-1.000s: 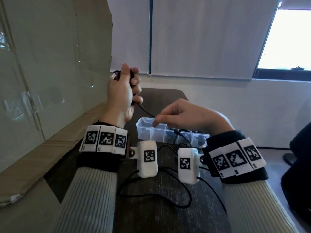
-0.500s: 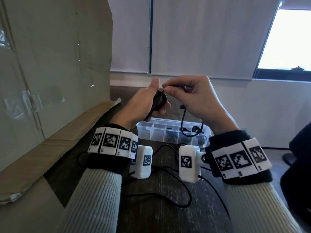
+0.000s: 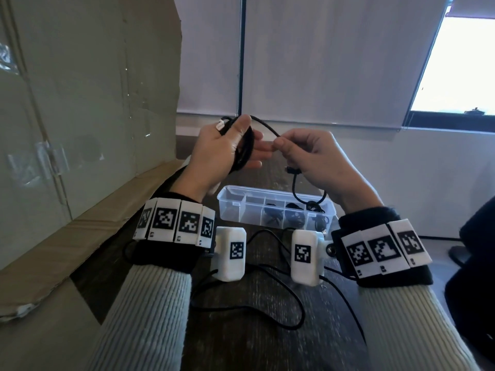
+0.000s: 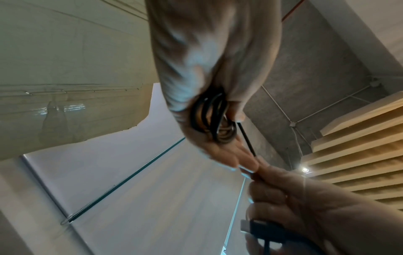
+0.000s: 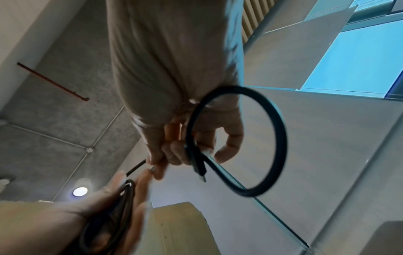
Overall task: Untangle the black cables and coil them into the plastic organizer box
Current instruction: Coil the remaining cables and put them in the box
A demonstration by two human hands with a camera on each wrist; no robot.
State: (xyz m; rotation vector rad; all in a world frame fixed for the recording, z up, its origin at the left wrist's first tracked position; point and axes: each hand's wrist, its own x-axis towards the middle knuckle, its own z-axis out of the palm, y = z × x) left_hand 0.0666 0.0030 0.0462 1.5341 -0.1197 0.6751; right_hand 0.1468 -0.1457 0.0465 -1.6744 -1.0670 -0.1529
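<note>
Above table (image 3: 241, 344): cable (image 3: 245, 148) coiled round left hand (image 3: 217, 153), right hand (image 3: 318, 162) pinching strand.

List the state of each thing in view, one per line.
left hand: thumb clamps the coil, fingers straight
right hand: pinching the cable's free end
black cable: partly coiled, tail loop hanging, plug unwound
organizer box: open, on the table, coiled cables in several compartments
loose cables: lying uncoiled on the table

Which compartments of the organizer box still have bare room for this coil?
The two compartments at the left end of the organizer box, nearest the cardboard, look bare. The three toward the right hand already hold coiled cables. Loose cable crowds the table in front.
</note>
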